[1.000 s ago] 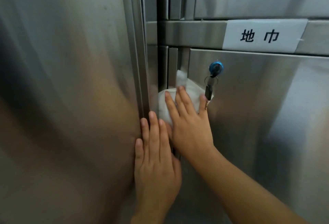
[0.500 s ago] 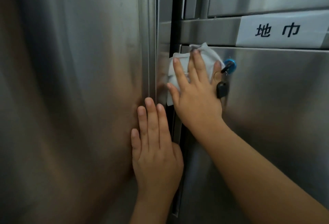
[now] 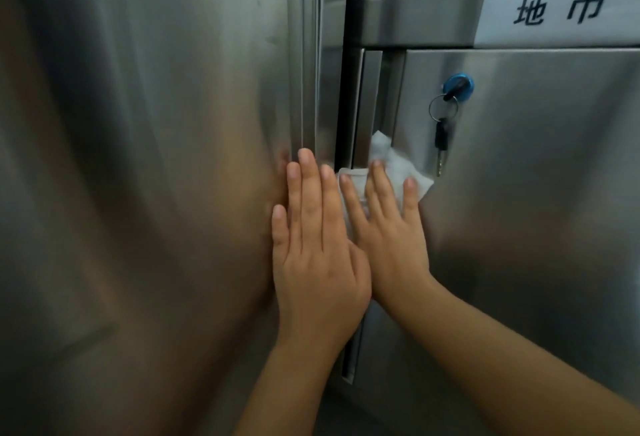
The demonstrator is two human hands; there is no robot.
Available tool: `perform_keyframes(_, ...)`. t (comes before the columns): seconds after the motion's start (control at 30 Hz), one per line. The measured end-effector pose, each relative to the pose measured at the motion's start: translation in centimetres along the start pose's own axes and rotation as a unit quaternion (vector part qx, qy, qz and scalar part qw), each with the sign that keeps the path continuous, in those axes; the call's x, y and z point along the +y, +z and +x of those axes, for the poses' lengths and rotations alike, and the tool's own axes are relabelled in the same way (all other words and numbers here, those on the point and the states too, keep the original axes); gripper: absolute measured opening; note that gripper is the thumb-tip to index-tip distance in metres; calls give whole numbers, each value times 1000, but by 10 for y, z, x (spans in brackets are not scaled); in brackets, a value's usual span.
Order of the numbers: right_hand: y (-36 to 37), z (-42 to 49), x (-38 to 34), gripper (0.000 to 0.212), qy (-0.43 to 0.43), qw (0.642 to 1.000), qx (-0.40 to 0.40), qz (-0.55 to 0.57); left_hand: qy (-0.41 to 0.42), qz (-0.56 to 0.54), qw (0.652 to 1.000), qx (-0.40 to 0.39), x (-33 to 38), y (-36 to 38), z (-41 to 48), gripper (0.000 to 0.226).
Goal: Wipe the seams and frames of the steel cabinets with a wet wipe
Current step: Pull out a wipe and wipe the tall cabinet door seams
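At frame centre, the right hand (image 3: 388, 234) pressed a wet wipe (image 3: 398, 165) flat — fingers straight — over the door seam (image 3: 360, 106). The left hand (image 3: 318, 255) lay open beside it.

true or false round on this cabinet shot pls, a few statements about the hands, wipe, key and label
1. The left hand lies flat on the steel panel left of the dark seam. True.
2. The right hand presses a white wipe against the door with straight fingers. True.
3. The wipe covers the blue-headed key. False: it lies below and left of that key.
4. The label above the door is blank. False: it bears two black characters.
5. The key ring is pinched by the left hand. False: it hangs free under the key.
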State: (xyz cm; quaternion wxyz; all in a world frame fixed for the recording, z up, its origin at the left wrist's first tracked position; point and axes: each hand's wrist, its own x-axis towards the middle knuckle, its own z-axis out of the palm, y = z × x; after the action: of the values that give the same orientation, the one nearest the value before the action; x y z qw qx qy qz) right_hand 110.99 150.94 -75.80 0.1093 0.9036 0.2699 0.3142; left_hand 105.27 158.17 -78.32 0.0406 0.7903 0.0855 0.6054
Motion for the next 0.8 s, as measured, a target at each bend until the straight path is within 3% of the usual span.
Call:
perform_keyframes(0.1,-15,15,8,67,7,1000,14,-7,-17,-54,998,-4,2,-1,1,82)
perform_keyframes(0.3,-49,64,23,63,68,988,135,4,4,-45,999,-14,-4,-1,-1,78)
perform_keyframes(0.57,15,32,10,61,37,976,212,-17,43,-58,997,-30,-11,-6,-16,73)
perform_keyframes(0.8,72,-28,-8,65,-9,993,100,-58,19,-74,997,-32,-7,-4,-36,67)
